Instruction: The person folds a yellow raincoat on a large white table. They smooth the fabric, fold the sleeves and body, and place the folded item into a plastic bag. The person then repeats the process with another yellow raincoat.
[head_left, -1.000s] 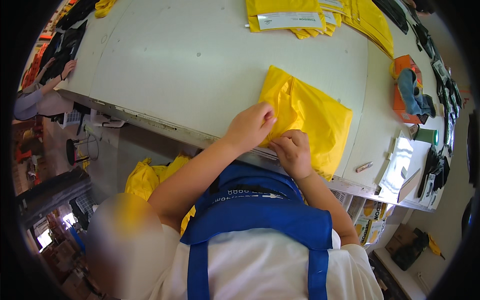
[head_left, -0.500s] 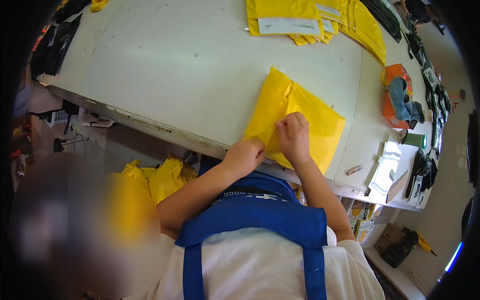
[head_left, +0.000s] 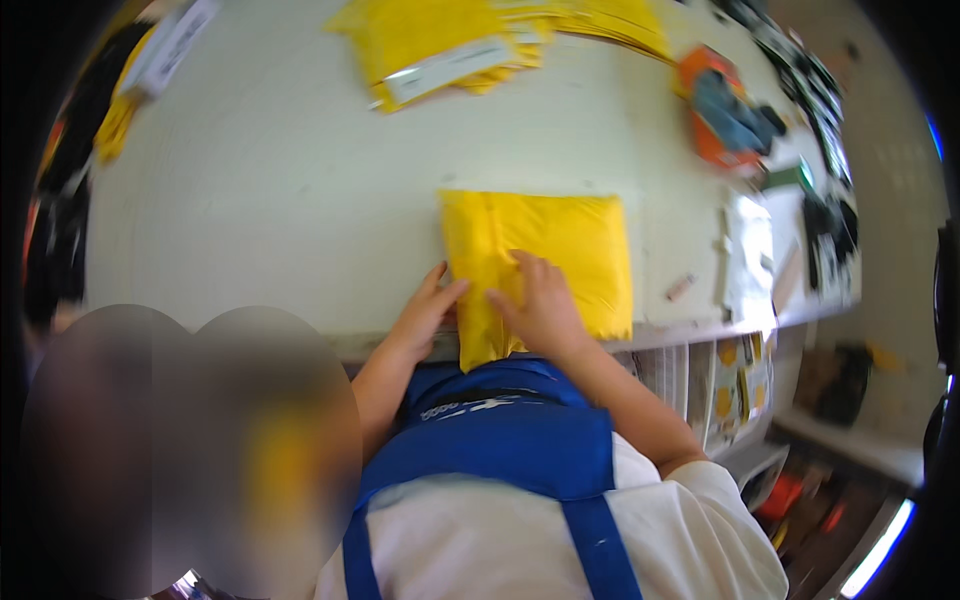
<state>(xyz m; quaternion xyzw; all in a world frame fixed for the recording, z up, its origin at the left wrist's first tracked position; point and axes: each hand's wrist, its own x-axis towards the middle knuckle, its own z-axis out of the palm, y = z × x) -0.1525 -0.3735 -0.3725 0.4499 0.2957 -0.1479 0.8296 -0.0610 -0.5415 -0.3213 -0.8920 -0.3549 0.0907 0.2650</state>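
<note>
A smooth, flat-folded yellow bundle (head_left: 575,225) lies at the front edge of the worktable, its near left corner jutting over the edge. A seam or fold runs down its left part. What kind of article it is, I cannot tell for sure; it looks like coated cloth. My right hand (head_left: 540,305) rests on the middle of it, palm down, thumb spread from the fingers. Beside the bundle's left edge is my left hand (head_left: 430,315), thumb and fingers apart, the thumb tip at the edge. Some of its fingers are hidden.
Yellow packets (head_left: 430,50) with a white label strip lie at the far side of the white table (head_left: 270,220). An orange box (head_left: 715,130) with grey-blue cloth stands at the right, near a small cutter (head_left: 680,287) and a shiny white sheet (head_left: 748,260). Dark packets line the left edge.
The yellow bundle has turned and now sits squarer to the table edge. Both hands have gone from closed to open, the right one now flat on it. The whole view has swung round.
</note>
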